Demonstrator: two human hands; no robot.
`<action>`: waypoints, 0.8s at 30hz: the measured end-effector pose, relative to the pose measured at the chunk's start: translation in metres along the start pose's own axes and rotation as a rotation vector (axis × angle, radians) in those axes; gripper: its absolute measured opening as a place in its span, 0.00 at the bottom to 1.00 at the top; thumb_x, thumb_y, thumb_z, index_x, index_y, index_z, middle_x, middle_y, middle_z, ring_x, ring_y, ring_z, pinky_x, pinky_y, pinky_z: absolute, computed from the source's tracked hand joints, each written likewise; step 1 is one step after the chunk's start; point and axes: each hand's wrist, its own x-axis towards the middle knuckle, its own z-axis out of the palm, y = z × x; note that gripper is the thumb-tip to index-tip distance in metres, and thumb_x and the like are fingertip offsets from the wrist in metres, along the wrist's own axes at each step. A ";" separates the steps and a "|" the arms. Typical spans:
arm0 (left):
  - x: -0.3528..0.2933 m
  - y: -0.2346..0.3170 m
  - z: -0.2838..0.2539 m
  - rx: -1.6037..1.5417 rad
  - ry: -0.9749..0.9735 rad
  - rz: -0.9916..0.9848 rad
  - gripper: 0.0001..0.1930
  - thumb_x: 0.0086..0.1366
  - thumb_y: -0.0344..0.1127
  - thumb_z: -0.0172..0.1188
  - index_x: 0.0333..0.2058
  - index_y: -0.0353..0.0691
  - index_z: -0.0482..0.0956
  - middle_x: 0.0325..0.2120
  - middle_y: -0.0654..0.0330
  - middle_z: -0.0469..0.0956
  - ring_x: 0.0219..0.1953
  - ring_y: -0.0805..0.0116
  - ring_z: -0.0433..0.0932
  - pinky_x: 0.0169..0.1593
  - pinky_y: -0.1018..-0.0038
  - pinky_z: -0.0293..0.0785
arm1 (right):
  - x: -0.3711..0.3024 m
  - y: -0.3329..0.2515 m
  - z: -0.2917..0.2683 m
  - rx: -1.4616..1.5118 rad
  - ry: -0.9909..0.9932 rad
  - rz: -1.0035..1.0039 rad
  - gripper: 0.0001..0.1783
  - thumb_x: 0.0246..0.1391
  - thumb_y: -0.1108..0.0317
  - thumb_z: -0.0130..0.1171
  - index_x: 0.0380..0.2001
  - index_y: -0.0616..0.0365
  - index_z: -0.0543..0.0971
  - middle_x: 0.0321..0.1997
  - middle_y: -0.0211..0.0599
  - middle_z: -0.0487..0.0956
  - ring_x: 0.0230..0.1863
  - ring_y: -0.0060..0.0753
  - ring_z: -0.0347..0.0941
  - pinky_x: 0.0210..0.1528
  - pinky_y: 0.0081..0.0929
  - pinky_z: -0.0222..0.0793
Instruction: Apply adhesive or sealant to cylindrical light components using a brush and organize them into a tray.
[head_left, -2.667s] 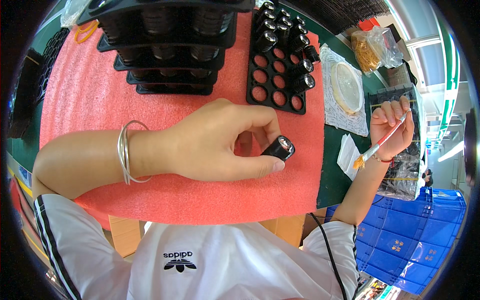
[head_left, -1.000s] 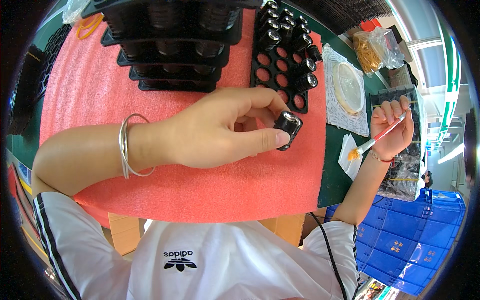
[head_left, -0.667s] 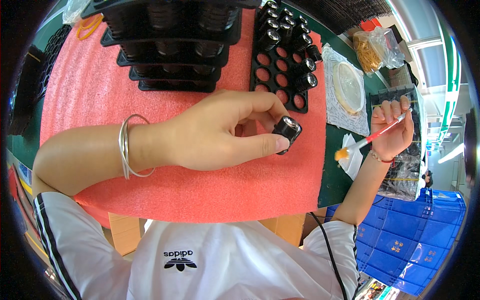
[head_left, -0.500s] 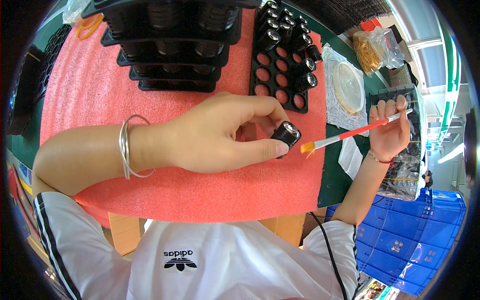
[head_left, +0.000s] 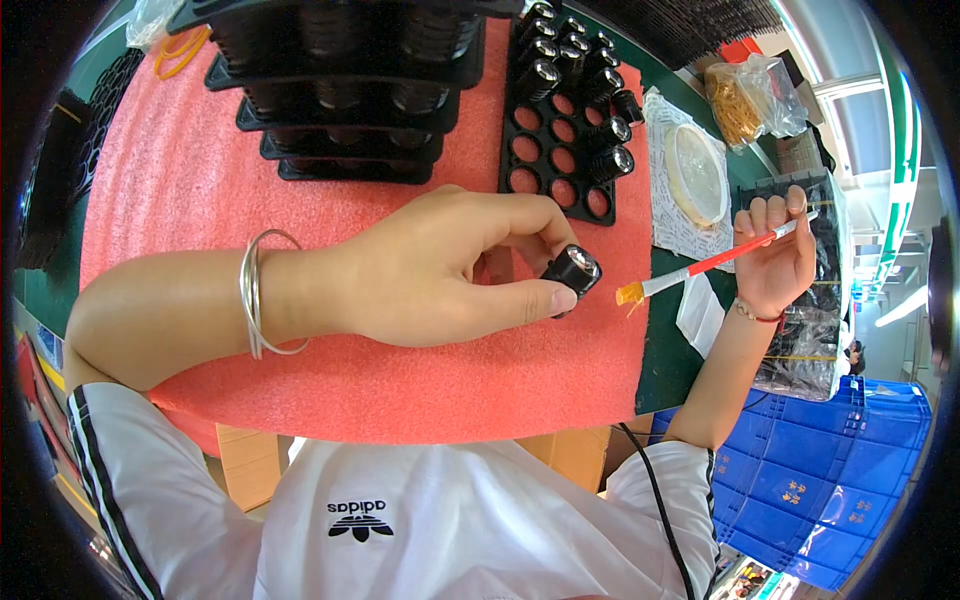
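Pink foam mat (head_left: pixel 420 395) over green bench (head_left: pixel 668 372). At three o'clock of left hand (head_left: pixel 430 270), shiny-topped black cylinder (head_left: pixel 573 268) pinched by thumb (head_left: pixel 528 306) and apparently forefinger (head_left: pixel 552 218); beyond, red-handled paintbrush (head_left: pixel 715 260) pinched by right hand (head_left: pixel 772 260). Cylinder could be smeared by stray bristles (head_left: pixel 630 294).

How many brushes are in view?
1: the brush in the right hand, its bristles near the black cylinder in the left hand. Others may hide behind the stacked trays.

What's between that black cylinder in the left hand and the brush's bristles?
Only the pink foam sheet shows between the black cylinder and the brush bristles in the head view.
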 end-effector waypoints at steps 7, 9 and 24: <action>0.000 -0.001 0.001 -0.016 0.006 -0.002 0.12 0.59 0.31 0.56 0.40 0.34 0.68 0.32 0.63 0.75 0.34 0.81 0.72 0.34 0.84 0.67 | 0.000 0.000 0.000 0.013 0.007 -0.002 0.08 0.56 0.63 0.46 0.33 0.56 0.65 0.24 0.35 0.71 0.24 0.23 0.60 0.30 0.22 0.53; 0.000 -0.001 0.001 -0.004 0.009 0.010 0.11 0.59 0.31 0.56 0.40 0.34 0.68 0.32 0.63 0.75 0.34 0.81 0.72 0.34 0.83 0.67 | 0.000 -0.001 -0.001 0.022 0.000 -0.001 0.08 0.56 0.63 0.46 0.33 0.55 0.65 0.24 0.35 0.70 0.24 0.23 0.60 0.30 0.23 0.53; 0.000 -0.003 0.001 -0.013 0.013 0.021 0.11 0.59 0.31 0.56 0.40 0.35 0.68 0.31 0.63 0.75 0.33 0.81 0.72 0.34 0.83 0.67 | 0.001 -0.004 -0.001 0.119 -0.043 -0.001 0.07 0.57 0.65 0.44 0.35 0.55 0.65 0.23 0.30 0.67 0.25 0.22 0.57 0.32 0.23 0.54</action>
